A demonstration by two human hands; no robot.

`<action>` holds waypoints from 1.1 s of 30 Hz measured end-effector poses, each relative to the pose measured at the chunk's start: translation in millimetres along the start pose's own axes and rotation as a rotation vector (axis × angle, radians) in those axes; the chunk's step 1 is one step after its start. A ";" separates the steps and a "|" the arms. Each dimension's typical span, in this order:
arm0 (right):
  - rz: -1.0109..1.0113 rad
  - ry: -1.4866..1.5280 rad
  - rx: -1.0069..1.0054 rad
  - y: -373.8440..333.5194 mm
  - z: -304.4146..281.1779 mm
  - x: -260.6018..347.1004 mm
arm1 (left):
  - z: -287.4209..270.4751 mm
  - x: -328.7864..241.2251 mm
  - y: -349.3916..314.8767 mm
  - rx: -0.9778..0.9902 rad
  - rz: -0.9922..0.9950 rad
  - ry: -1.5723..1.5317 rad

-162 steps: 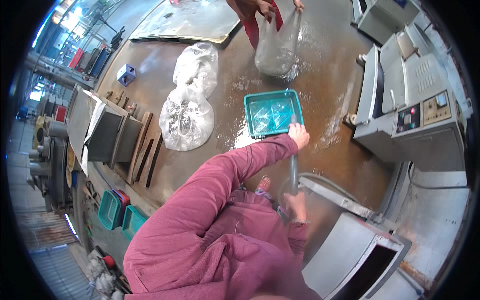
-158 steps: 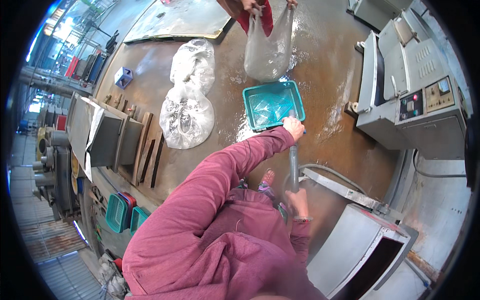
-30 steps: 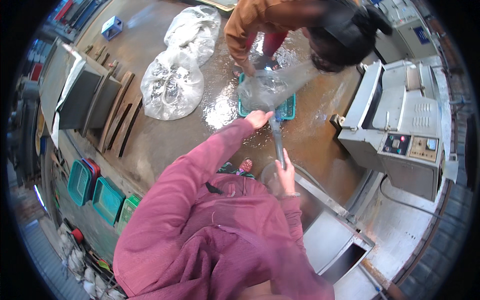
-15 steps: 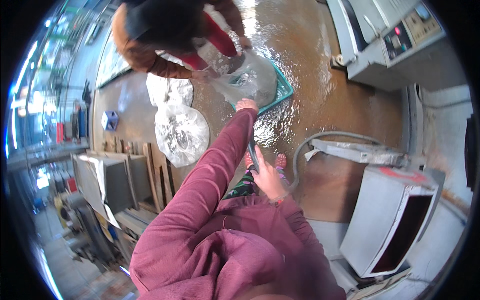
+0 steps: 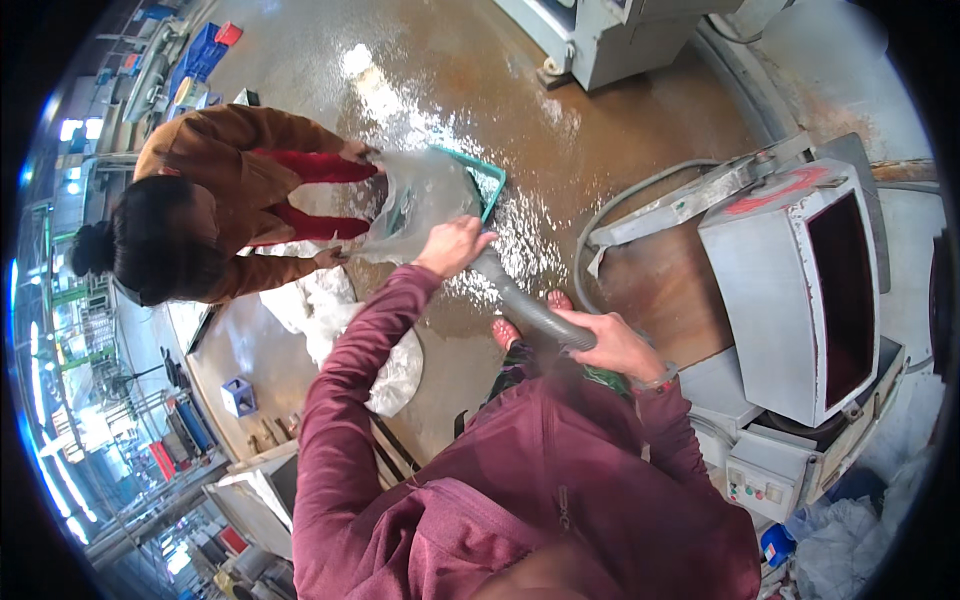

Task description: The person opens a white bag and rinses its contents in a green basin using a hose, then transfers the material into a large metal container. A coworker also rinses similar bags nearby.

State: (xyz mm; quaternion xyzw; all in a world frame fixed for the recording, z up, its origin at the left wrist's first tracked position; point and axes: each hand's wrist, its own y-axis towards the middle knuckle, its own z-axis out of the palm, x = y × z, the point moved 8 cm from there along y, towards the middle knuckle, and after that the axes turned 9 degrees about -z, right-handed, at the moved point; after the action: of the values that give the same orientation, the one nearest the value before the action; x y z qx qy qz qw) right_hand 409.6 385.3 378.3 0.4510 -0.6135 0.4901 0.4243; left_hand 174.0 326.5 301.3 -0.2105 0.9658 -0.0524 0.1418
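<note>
A large clear plastic bag (image 5: 430,195) is spread over a teal basket (image 5: 492,190) on the wet floor. My left hand (image 5: 450,247) is closed at the bag's near edge; the exact grip of its fingers is partly hidden. A grey ribbed hose (image 5: 535,312) slopes from my right hand (image 5: 615,347) up to my left hand and the bag, where its far end is hidden. My right hand is wrapped round the hose's lower part. Across from me a co-worker holds the bag's other side, one hand (image 5: 360,153) far, the other (image 5: 330,257) near.
White plastic sacks (image 5: 395,375) lie on the floor at left. A grey metal machine (image 5: 775,290) stands at right, a thinner hose (image 5: 590,235) curving beside it. Another grey machine (image 5: 640,40) is at the far side. A small blue-and-white box (image 5: 238,397) sits at left.
My view has turned, shifting the bag and basket leftward in it. My left arm is now more bent, and the hose shows more fully between my hands. The co-worker now appears farther left.
</note>
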 end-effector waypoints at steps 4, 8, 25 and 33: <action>0.042 0.028 -0.258 -30.2 -45.7 -42.2 | -16.7 -50.5 33.2 -0.155 -0.178 -0.068; 0.239 0.057 -0.518 -54.2 -110.3 -38.2 | -52.2 -43.7 -28.7 -0.333 -0.267 -0.544; 0.859 -1.543 -0.347 69.1 -302.2 -334.1 | 190.6 -69.5 -652.1 0.137 -2.033 -0.661; 0.708 -1.638 -0.715 72.8 -305.1 -283.9 | 293.0 -218.4 -657.8 0.276 -2.234 -1.389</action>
State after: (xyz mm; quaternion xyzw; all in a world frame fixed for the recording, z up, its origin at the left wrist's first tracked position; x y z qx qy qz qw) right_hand 429.2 732.7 137.8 0.2861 -0.9333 -0.0933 -0.1960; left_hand 708.6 -189.6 182.5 -0.8548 -0.0123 -0.1196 0.5049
